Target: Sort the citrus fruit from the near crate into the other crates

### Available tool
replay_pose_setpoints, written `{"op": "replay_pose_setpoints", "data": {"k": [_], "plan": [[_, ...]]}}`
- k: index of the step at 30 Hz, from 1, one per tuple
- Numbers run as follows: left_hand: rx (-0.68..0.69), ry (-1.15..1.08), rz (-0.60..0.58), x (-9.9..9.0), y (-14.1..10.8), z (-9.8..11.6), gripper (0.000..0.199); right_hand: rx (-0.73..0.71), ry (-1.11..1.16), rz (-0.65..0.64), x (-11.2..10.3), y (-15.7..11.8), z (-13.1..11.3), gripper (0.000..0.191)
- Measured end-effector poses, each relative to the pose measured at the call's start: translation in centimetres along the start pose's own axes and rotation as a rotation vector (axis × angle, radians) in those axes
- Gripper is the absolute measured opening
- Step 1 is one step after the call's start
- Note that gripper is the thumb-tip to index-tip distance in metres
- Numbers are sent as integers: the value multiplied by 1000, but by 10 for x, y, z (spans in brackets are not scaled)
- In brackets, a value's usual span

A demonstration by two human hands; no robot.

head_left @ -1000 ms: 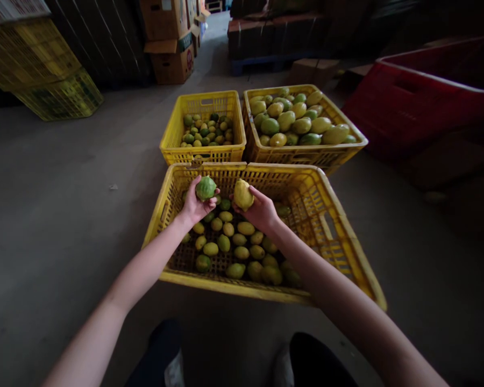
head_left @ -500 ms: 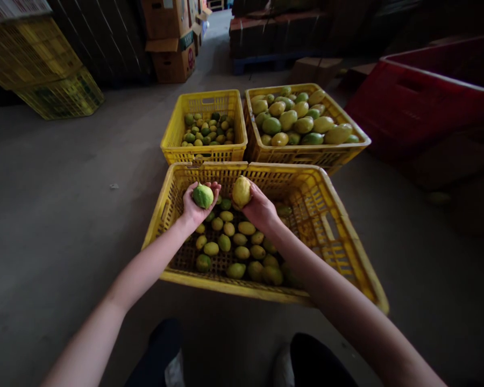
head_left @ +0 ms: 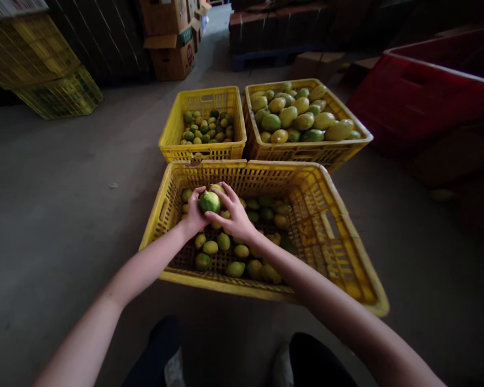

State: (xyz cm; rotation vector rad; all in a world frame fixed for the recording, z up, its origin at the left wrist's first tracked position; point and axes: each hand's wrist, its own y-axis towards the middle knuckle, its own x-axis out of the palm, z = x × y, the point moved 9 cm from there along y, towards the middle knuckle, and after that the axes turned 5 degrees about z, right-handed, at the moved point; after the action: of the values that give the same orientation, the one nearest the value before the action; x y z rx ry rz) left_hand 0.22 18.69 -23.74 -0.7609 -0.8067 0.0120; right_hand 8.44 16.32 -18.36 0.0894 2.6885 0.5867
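Note:
Above the front yellow crate (head_left: pixel 357 258), my two hands come together around a green lemon (head_left: pixel 210 202). My left hand (head_left: pixel 194 212) cups it from the left and below. From the right, my right hand (head_left: pixel 236 216) curves its thumb and fingers about the same fruit. Part of a yellow lemon (head_left: pixel 217 188) shows just behind the green one, by the right fingertips; which hand bears it I cannot tell. Under my hands, several green and yellow lemons (head_left: pixel 235 269) lie loose on the crate's floor, some hidden by my right forearm.
Behind stand a yellow crate (head_left: pixel 170 126) of small lemons and another yellow crate (head_left: pixel 306 153) heaped with larger ones. A red bin (head_left: pixel 411 97) is at right. Stacked crates (head_left: pixel 36 51) stand at left, cardboard boxes (head_left: pixel 171 62) farther back. My feet are before the front crate.
My right hand has moved left with the yellow lemon and now meets my left hand at the green lemon. The hands were apart before, each with one lemon.

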Motion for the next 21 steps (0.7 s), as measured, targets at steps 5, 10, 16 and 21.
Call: {"op": "replay_pose_setpoints", "data": {"k": [5, 10, 16, 21], "plan": [[59, 9, 45, -3, 2, 6, 26, -154, -41, 24, -2, -7, -25, 62], [94, -71, -39, 11, 2, 24, 32, -89, 128, 167, -25, -6, -29, 57], [79, -228, -103, 10, 6, 42, 37, 173, 528, 445, -61, -2, 12, 61], [63, -167, -140, 16, 3, 40, 34, 350, 689, 418, -57, 2, 35, 40]]}}
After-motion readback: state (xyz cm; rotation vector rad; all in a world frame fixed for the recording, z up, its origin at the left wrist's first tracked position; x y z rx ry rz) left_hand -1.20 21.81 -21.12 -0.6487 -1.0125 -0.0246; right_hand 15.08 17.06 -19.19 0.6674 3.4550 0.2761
